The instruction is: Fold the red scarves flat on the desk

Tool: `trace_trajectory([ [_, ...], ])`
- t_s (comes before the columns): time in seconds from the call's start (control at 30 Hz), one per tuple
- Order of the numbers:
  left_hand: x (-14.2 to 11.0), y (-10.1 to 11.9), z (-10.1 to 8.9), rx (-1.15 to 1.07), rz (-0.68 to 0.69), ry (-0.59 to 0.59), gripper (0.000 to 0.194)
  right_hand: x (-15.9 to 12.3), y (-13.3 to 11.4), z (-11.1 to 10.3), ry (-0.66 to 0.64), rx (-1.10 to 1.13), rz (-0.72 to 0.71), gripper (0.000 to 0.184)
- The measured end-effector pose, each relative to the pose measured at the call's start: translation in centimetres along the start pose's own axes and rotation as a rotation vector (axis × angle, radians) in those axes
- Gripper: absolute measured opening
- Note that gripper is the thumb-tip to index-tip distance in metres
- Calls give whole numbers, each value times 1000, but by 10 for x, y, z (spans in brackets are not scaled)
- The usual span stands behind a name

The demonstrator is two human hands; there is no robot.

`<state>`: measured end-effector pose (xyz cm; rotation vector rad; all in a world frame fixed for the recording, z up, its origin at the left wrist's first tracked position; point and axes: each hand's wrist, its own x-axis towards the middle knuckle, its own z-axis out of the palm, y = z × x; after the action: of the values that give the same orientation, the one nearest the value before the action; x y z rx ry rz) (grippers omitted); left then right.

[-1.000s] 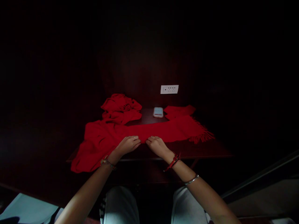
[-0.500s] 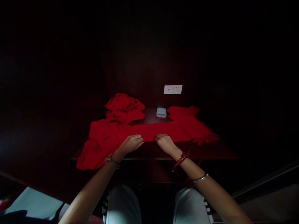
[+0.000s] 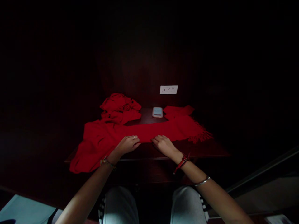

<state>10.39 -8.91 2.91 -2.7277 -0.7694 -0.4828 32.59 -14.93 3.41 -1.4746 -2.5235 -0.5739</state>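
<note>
A long red scarf [image 3: 149, 130] with a fringe at its right end lies across the dark wooden table. Its left part is bunched and hangs over the front edge. My left hand [image 3: 128, 144] is closed on the scarf's near edge, left of the middle. A short way to the right, my right hand [image 3: 163, 144] grips the same edge with curled fingers. Between the two hands the cloth runs flat.
Behind the scarf at left sits a crumpled red cloth heap [image 3: 120, 107]. Folded red cloth [image 3: 178, 112] lies at the back right. A small pale square object [image 3: 157, 112] rests between them. A white socket plate [image 3: 168, 89] is on the back wall.
The whole view has shifted, so things appear slightly further left. Both hands keep their hold on the scarf's edge, and the cloth looks nearly the same.
</note>
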Motion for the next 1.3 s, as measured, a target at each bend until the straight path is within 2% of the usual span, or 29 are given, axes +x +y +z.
trace_trajectory([
  [0.13, 6, -10, -4, -196, -41, -19, 27, 14, -18, 0, -4, 7, -47, 15],
  [0.27, 30, -45, -10, -320, -78, -215, 20, 18, -19, -1, -12, -11, -71, 13],
  [0.33, 46, -66, -10, -389, -234, -278, 17, 21, -22, -2, -7, -13, -83, 14],
  [0.4, 62, -84, -4, -439, -412, -267, 20, 25, -28, -2, 3, -15, -88, 14],
  [0.53, 78, -103, 18, -502, -545, -289, 23, 34, -42, -2, 23, -18, -111, 13],
  [0.67, 81, -112, 30, -622, -598, -336, 23, 37, -46, -1, -14, -1, -86, 12],
  [0.87, 84, -123, 23, -805, -609, -343, 25, 35, -47, -1, -11, -3, -32, 12],
  [0.97, 85, -123, 18, -881, -613, -293, 20, 37, -50, -3, -25, -7, -15, 15],
  [1.1, 88, -119, 16, -925, -646, -209, 30, 40, -54, -5, -29, -17, -30, 13],
  [1.3, 88, -117, 23, -931, -729, -148, 19, 36, -53, -4, -16, -11, -56, 13],
])
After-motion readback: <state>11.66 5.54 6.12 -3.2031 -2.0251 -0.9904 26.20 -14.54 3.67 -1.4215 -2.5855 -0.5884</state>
